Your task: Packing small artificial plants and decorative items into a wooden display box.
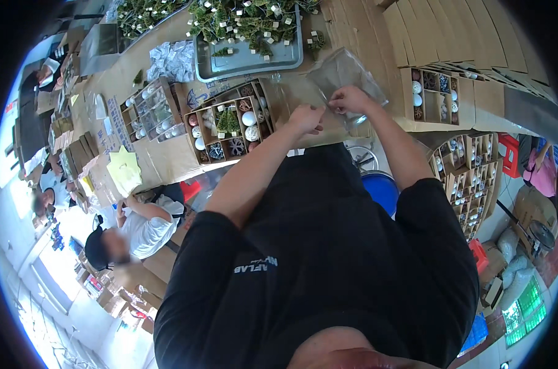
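1. Both forearms run up from the black shirt [328, 258] and meet over the cardboard-covered table [168, 157]
2. Left hand [306, 118]: knuckles up, fingers curled in and pressed together, tips look pinched on the near left edge of a clear plastic bag [343, 71]
3. Right hand [350, 98]: just beside the left, fingers bent and closed on the bag's near edge; too small to tell which fingers grip
4. Bag: crumpled, see-through, fans out up and away from both sets of fingertips, above the table between the two hands and the metal tray [248, 58]
5. Tray holds green sprigs with small white tags
6. Divided box [227, 126] of balls, pine cones and greenery sits just left of the left hand
7. Second divided box [433, 92] right of the right hand
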`<action>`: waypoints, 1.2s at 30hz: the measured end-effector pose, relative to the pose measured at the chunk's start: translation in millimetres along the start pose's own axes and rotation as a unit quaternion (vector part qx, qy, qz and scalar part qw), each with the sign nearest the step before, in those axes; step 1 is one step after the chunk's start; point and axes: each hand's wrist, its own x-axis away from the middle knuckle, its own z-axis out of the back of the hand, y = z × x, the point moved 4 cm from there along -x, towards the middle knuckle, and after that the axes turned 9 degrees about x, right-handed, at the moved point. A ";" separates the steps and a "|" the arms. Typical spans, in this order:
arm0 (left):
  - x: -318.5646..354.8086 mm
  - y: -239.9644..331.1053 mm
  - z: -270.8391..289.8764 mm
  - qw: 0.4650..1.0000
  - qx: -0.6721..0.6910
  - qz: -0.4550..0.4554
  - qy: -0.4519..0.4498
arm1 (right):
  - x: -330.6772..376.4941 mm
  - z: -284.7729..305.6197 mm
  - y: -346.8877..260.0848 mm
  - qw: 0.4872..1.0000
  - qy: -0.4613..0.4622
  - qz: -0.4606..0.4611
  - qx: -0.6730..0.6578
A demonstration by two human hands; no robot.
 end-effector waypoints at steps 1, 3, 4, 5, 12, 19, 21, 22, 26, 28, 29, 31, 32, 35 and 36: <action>-18.2 -8.2 -9.0 0.994 0.081 0.063 0.024 | 8.0 0.2 -0.9 1.000 0.007 -0.005 -0.002; -78.1 -61.4 10.2 0.997 0.034 0.016 0.074 | 22.9 2.1 -59.8 0.970 0.119 0.105 0.187; -92.4 -83.1 23.7 0.993 -0.021 -0.018 0.114 | 30.4 -2.1 -83.7 0.967 0.100 0.127 0.199; -94.5 -86.7 21.5 0.993 -0.012 -0.015 0.119 | 46.5 5.5 -94.1 0.958 0.173 0.123 0.195; -21.9 20.2 -22.4 0.914 0.370 -0.151 -0.063 | 123.7 40.0 -127.4 0.910 0.274 0.179 0.253; -45.8 6.2 -29.0 0.954 0.185 -0.232 0.034 | 106.8 56.0 -104.5 0.944 0.314 0.049 0.085; -47.2 6.2 -19.4 0.959 0.237 -0.157 -0.015 | 125.2 69.2 -105.2 0.914 0.394 0.090 -0.038; -44.0 3.8 -16.5 0.952 0.293 -0.071 -0.049 | 140.5 72.0 -122.9 0.912 0.390 0.109 -0.069; 3.2 40.2 11.4 0.992 0.061 -0.091 0.063 | 216.6 77.2 -215.3 0.932 0.297 0.133 -0.161; 57.8 37.9 63.4 0.922 0.243 -0.275 0.123 | 250.5 78.5 -241.5 0.952 0.236 0.123 -0.154; 86.6 30.7 101.1 0.844 0.285 -0.415 0.184 | 252.9 83.8 -251.5 0.967 0.174 0.112 -0.150; 219.3 77.8 146.9 0.810 0.201 -0.534 0.135 | 253.8 77.5 -267.9 0.973 0.107 0.139 -0.153; 243.3 78.5 159.5 0.813 0.201 -0.528 0.140 | 246.9 68.0 -276.8 0.972 0.051 0.170 -0.155; 264.7 70.4 167.0 0.847 0.113 -0.511 -0.094 | 180.0 28.2 -318.5 0.968 -0.038 0.246 -0.020; 250.9 50.4 168.3 0.904 0.137 -0.383 -0.134 | 156.9 17.4 -331.5 0.970 -0.059 0.235 -0.010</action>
